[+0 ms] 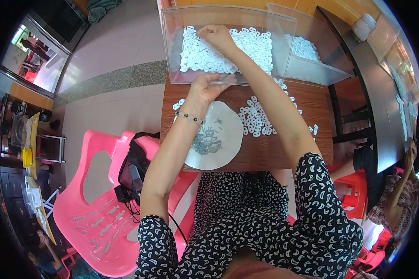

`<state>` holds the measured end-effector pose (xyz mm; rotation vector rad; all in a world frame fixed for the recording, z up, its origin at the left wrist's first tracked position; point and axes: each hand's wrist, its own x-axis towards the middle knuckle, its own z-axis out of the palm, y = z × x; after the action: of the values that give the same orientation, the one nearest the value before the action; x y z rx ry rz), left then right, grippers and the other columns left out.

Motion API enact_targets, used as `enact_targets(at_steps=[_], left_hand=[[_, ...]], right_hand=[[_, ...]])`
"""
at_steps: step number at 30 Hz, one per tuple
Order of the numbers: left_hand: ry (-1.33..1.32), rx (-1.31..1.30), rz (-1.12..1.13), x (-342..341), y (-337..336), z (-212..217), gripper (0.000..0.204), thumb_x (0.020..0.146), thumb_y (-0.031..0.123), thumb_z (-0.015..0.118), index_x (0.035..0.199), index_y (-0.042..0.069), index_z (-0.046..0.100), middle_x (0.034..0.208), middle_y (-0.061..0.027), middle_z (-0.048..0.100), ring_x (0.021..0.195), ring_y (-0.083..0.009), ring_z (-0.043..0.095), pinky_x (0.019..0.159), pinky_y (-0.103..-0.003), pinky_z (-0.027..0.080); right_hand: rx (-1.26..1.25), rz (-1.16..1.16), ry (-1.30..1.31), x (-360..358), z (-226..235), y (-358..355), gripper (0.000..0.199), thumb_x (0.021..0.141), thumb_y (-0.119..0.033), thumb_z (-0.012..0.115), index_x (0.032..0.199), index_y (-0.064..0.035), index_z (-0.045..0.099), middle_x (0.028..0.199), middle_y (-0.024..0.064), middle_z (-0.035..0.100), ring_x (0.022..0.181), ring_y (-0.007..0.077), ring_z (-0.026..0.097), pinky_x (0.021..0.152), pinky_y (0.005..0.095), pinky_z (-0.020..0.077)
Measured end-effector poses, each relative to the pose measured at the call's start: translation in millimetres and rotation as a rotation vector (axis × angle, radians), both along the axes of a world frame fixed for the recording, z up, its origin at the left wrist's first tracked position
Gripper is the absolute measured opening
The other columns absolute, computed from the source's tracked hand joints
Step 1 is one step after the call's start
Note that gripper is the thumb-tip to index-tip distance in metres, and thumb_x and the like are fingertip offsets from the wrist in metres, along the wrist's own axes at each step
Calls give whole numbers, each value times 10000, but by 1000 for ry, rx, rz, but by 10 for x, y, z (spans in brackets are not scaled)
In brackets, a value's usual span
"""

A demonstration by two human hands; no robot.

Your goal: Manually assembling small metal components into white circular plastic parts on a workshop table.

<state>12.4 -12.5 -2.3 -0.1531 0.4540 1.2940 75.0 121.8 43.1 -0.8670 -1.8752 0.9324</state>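
The left hand (pixel 207 89) is at the near edge of a clear plastic box (pixel 174 65), with its fingers bent toward the right and touching this edge. A beaded bracelet (pixel 188 116) is around the left wrist. The right hand (pixel 219 38) is over the far part of the same box, with the fingers curled inward, above the white pieces (pixel 202 56) which lie in a thick layer inside. At this angle the fingers hide their own tips, so I cannot tell whether either hand grasps a small piece.

The box is on the far part of a brown wooden table (pixel 274 153). Nearer, on the left side of the table, there is a round white plate (pixel 228 139) with many small grey pins (pixel 207 142) on it, partly below the left forearm. To the right of the plate, loose white pieces (pixel 256 118) lie in a flat group, each with two holes. Beyond, on the right, a second clear box (pixel 307 69) also contains white pieces. A pink chair (pixel 97 218) stands to the left of the table, with a black bag (pixel 137 158) on it.
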Motion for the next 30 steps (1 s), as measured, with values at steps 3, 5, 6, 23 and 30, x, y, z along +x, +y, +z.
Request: enact_targets(at_steps=[3,5,6,23,30], left_hand=[[-66,32,-31,-128,-4,-79,347,813,-111,348,1143,-186,275,1239,-341,339,1196,-489,371,1033,-584,341],[-47,-23,-10,-34,-49,75,349,833,-106,342,1169,-182,284,1276,-325,340,1224,-460,361,1059,-558,321],[-29,-76,13,23,-66,144,352,853,-101,335,1194,-179,294,1313,-309,341,1252,-432,352,1085,-532,301],[-10,15,-27,-29,-23,8,317,820,-97,352,1120,-188,299,1198,-306,387,1158,-466,420,1030,-566,356],[-67,9,-9,-53,49,-137,332,786,-139,360,1101,-192,273,1215,-339,312,1175,-528,369,1017,-632,321]], right_hand=[[150,-44,-209,-218,68,-164,241,726,-166,595,937,-139,708,910,125,680,801,272,656,739,362,513],[291,-100,-391,-230,35,-174,301,711,-115,558,971,-162,702,932,160,667,859,359,632,788,429,502],[290,-104,-394,-220,26,-160,301,711,-115,558,971,-162,702,932,160,667,859,359,632,788,429,502],[337,-165,-675,-185,69,-113,200,709,-218,662,855,-87,701,893,177,667,885,334,642,764,430,507],[316,-200,-588,30,55,-25,320,703,-389,724,801,-85,699,839,159,672,819,318,649,736,418,504]])
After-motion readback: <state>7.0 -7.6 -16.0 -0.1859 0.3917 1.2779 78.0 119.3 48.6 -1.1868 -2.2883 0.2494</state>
